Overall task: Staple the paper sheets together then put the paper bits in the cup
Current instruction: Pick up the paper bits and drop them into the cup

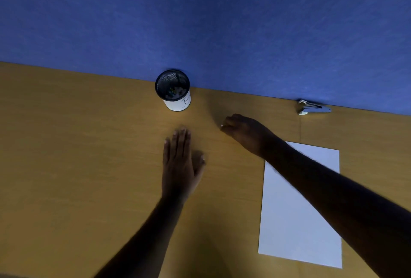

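Note:
A black mesh cup [173, 91] with a white band stands at the table's far edge, with small coloured bits inside it. My left hand [181, 162] lies flat and open on the wood, just in front of the cup. My right hand [242, 132] hovers to the cup's right with fingers curled together; a tiny pale thing shows at the fingertips, too small to identify. White paper sheets [298, 211] lie on the right, partly under my right forearm. A silver stapler [313, 107] rests against the wall at the far right.
The wooden table [77, 155] meets a blue felt wall [200, 22] along its far edge. A thin seam crosses the tabletop near the stapler.

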`<state>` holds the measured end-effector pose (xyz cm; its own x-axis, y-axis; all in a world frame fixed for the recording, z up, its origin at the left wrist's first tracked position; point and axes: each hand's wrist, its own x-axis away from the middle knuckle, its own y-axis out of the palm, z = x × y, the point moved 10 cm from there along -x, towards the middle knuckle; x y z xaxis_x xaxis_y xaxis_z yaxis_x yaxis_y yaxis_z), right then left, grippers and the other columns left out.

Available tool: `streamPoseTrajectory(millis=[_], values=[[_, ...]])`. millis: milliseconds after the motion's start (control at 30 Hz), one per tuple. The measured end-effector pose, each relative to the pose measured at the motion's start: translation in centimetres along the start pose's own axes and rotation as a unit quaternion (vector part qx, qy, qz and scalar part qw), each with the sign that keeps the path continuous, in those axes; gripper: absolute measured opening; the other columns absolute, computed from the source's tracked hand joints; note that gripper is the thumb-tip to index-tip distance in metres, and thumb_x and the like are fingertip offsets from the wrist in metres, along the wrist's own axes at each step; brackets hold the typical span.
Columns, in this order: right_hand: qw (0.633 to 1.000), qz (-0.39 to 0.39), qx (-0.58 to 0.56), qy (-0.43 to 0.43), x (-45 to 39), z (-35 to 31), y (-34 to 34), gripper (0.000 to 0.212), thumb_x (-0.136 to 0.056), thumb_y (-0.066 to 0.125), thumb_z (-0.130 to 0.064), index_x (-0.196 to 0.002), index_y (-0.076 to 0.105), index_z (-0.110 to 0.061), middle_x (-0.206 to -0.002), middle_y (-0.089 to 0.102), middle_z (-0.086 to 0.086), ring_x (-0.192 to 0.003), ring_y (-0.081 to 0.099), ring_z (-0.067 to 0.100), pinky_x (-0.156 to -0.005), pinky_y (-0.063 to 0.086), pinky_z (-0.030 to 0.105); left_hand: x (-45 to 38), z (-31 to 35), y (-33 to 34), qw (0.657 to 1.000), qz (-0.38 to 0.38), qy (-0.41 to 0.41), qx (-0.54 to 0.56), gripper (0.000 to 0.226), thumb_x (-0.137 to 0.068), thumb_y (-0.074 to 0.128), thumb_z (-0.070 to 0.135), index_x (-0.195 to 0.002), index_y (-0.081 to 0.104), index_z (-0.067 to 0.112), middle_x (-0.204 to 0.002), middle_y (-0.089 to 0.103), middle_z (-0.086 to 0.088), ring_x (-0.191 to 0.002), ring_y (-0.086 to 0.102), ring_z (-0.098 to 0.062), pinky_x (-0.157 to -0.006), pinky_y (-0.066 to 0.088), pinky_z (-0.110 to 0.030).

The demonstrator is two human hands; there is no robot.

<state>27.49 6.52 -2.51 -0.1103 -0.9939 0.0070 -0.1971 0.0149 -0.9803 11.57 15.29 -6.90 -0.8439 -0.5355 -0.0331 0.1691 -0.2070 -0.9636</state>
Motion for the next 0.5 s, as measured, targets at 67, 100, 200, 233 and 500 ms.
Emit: streamPoseTrajectory(millis=[67, 100, 200, 233, 500], values=[[1.0, 0.005, 0.011, -0.002, 0.0, 0.0, -0.2, 0.037, -0.082, 0.079, -0.002, -0.117, 0.069, -0.003, -0.106, 0.067, 0.014, -0.093, 0.063, 0.024, -0.069, 0.059, 0.033, 0.0, 0.0, 0.0, 1.0, 0.0, -0.001, 0.0, 0.083, -0.105, 0.051, 0.05, -0.17, 0.02, 0.009, -0.181, 0.015, -0.007, -0.168, 0.013, -0.025, -0.136, 0.016, -0.053], [1.0, 0.009, 0.01, 0.0, 0.0, 0.0, -0.2, 0.037, -0.082, 0.078, -0.001, -0.117, 0.068, -0.003, -0.106, 0.067, 0.014, -0.093, 0.063, 0.025, -0.069, 0.059, 0.035, 0.0, 0.0, 0.0, 1.0, 0.001, -0.001, -0.001, 0.083, -0.105, 0.052, 0.049, -0.17, 0.02, 0.009, -0.181, 0.015, -0.007, -0.168, 0.013, -0.026, -0.136, 0.016, -0.053], [1.0, 0.019, 0.008, 0.013, -0.3, 0.3, -0.3, 0.03, -0.087, 0.074, -0.003, -0.116, 0.068, -0.004, -0.106, 0.067, 0.014, -0.094, 0.063, 0.024, -0.072, 0.059, 0.036, 0.0, 0.0, -0.1, 1.0, 0.011, 0.001, -0.002, 0.082, -0.105, 0.053, 0.048, -0.17, 0.022, 0.008, -0.18, 0.017, -0.008, -0.168, 0.014, -0.026, -0.136, 0.017, -0.054], [0.999, 0.026, -0.002, 0.031, -0.5, 0.8, -0.3, 0.026, -0.09, 0.072, -0.006, -0.116, 0.068, -0.005, -0.107, 0.067, 0.013, -0.095, 0.064, 0.024, -0.075, 0.06, 0.036, 0.0, 0.0, -0.2, 1.0, 0.014, 0.001, -0.001, 0.082, -0.104, 0.053, 0.048, -0.169, 0.023, 0.008, -0.18, 0.018, -0.008, -0.168, 0.015, -0.027, -0.135, 0.018, -0.054], [0.751, 0.213, -0.461, 0.423, 3.8, 8.2, -0.1, 0.024, -0.083, 0.077, -0.005, -0.106, 0.077, -0.012, -0.09, 0.079, -0.002, -0.078, 0.074, 0.008, -0.072, 0.059, 0.025, 0.0, 0.1, -0.3, 1.0, 0.018, 0.001, 0.004, 0.08, -0.105, 0.049, 0.048, -0.169, 0.026, 0.007, -0.179, 0.021, -0.008, -0.168, 0.018, -0.027, -0.135, 0.02, -0.055]])
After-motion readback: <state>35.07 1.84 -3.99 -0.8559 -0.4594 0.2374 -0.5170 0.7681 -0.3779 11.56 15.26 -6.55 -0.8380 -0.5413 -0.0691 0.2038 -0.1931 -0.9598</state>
